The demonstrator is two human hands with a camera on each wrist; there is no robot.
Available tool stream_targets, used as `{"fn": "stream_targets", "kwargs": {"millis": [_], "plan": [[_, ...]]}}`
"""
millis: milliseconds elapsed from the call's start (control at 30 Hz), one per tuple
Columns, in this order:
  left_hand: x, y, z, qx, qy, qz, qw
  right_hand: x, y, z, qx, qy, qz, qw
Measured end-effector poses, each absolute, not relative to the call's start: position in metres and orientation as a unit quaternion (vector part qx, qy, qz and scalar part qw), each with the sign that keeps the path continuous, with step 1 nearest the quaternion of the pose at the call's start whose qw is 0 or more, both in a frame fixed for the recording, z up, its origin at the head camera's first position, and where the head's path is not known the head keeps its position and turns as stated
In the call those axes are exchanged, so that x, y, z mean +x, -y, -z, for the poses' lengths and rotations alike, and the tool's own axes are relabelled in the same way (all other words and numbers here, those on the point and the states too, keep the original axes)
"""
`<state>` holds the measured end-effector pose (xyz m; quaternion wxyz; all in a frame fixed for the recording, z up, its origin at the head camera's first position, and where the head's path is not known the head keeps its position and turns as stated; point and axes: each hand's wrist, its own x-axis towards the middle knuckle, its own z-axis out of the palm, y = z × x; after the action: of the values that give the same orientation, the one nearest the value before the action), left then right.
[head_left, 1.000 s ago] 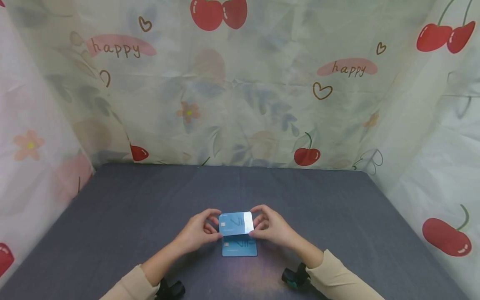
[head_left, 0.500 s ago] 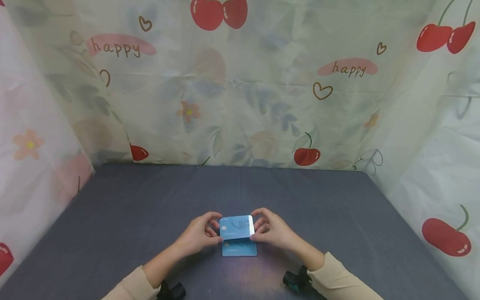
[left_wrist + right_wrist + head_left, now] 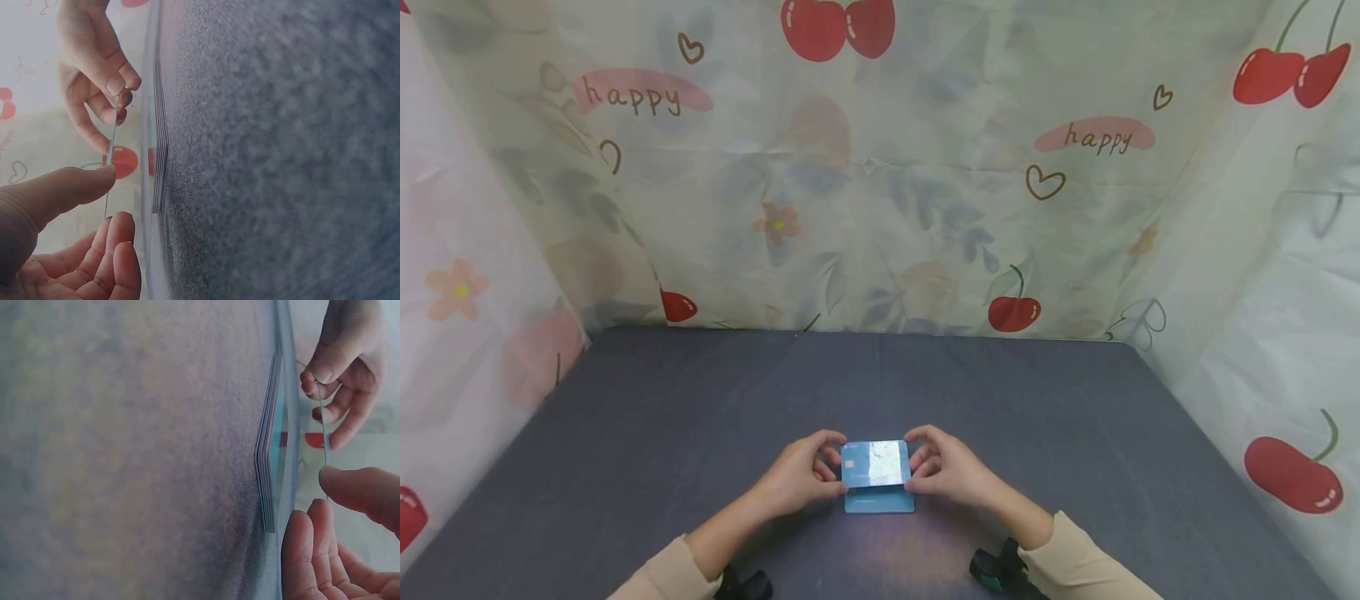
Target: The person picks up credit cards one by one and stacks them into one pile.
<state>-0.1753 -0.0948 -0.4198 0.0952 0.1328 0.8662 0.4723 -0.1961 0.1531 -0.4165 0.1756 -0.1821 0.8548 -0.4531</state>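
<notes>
A light-blue bank card (image 3: pixel 861 467) with a chip at its left end is held flat between both hands. My left hand (image 3: pixel 797 475) pinches its left end between thumb and fingertips. The right hand (image 3: pixel 953 469) grips the opposite end the same way. Below it, a short stack of blue cards (image 3: pixel 880 502) lies on the dark table, its upper part hidden by the held card in the head view. From the left wrist, the held card (image 3: pixel 110 147) appears edge-on, apart from the stack (image 3: pixel 160 140). The right wrist view shows that gap too, between card (image 3: pixel 324 425) and stack (image 3: pixel 267 450).
A dark grey cloth covers the table (image 3: pixel 700 417). Pale curtains (image 3: pixel 880 225) printed with cherries and flowers hang behind it and at both sides. Black wrist cameras (image 3: pixel 992 570) sit under the beige sleeves (image 3: pixel 1086 558).
Both hands have brought the held card down and nearer the person, so it covers more of the stack in the head view. The stack has stayed in place.
</notes>
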Motion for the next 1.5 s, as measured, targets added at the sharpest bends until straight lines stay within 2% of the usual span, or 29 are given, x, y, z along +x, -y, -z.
{"fn": "stream_targets", "kwargs": {"millis": [667,1500], "plan": [[-0.1747,0.095,0.4225,0.146,-0.871,-0.455,0.113,-0.1927,-0.1578,0.4214,-0.196,-0.848,0.453,0.192],[-0.1729,0.0928,0.4227,0.167,-0.885,-0.42,0.109,-0.1912,-0.1585,0.4208,-0.211,-0.851,0.437,0.199]]}}
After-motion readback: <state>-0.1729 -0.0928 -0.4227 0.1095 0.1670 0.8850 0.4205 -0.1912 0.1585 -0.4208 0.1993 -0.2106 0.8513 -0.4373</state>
